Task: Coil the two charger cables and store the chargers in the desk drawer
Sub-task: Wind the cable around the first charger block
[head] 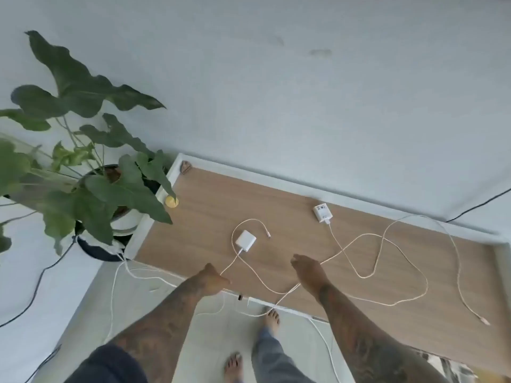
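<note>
Two white chargers lie on the wooden desk (pixel 276 205), both cables loose and uncoiled, so the coiling has barely begun (drawer not visible in this view).

The left charger (pixel 245 240) sits at centre frame. Its cable (pixel 260 280) loops up behind it to a free plug end, and another length runs down toward the desk's near edge. The right charger (pixel 322 212) lies further up and right, near the back rim. Its long cable (pixel 387 302) snakes across the right half of the desk and ends in a plug at lower right, close to the front edge.

The left hand (pixel 213 280) is at the near edge, fingers drawn together right where a cable strand passes; it looks like a pinch on that cable, but the blur keeps me from being sure. The right hand (pixel 308 268) hovers over the desk at centre, fingers loosely spread, holding nothing, with a strand passing just beside it. The hands are apart, probably placed to gather the slack between them.

The cables cross each other mid-desk and spill over the front edge toward the floor, so pulling one may drag the other, or a charger.

There is open desk surface to the right and behind for coiling. A potted plant (pixel 83 161) crowds the upper left, its leaves overhanging the desk corner beside a small yellow object (pixel 171 201). Bare feet (pixel 272 317) stand below the front edge.
</note>
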